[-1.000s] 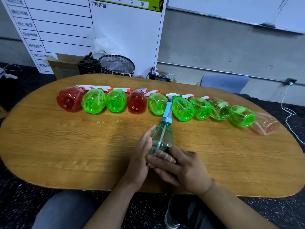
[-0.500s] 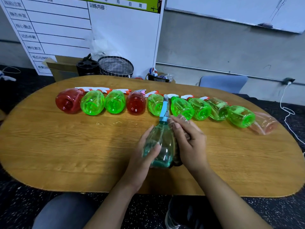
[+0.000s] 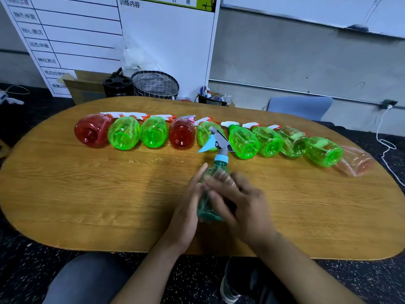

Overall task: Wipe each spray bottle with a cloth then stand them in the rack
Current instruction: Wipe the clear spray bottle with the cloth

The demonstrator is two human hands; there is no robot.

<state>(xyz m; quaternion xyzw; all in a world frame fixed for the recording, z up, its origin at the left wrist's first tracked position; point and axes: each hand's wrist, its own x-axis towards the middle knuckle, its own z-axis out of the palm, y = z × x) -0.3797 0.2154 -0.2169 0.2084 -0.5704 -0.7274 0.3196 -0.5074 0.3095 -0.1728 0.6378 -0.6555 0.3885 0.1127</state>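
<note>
A clear teal spray bottle (image 3: 217,172) with a blue and grey trigger head (image 3: 219,144) stands tilted on the wooden table (image 3: 87,194), nozzle away from me. My left hand (image 3: 186,211) holds its left side, fingers reaching up toward the neck. My right hand (image 3: 247,207) lies blurred over the front, fingers wrapped across the body. A dark patch shows under the right palm; I cannot tell whether it is a cloth. Behind lies a row of several bottles, from a red one (image 3: 93,132) through green ones (image 3: 123,136) to a pale pink one (image 3: 356,160). No rack is in view.
Beyond the table's far edge stand a wire-patterned basket (image 3: 154,84), a black holder (image 3: 118,84), a cardboard box (image 3: 83,84) and a white printed board (image 3: 164,40). A blue chair back (image 3: 300,107) is at the far right; a white cable (image 3: 385,145) hangs there. My knees are under the near edge.
The bottle has been turned between my hands, so its trigger now points left. My right hand slid from the bottle's base up to its neck, then back across the front.
</note>
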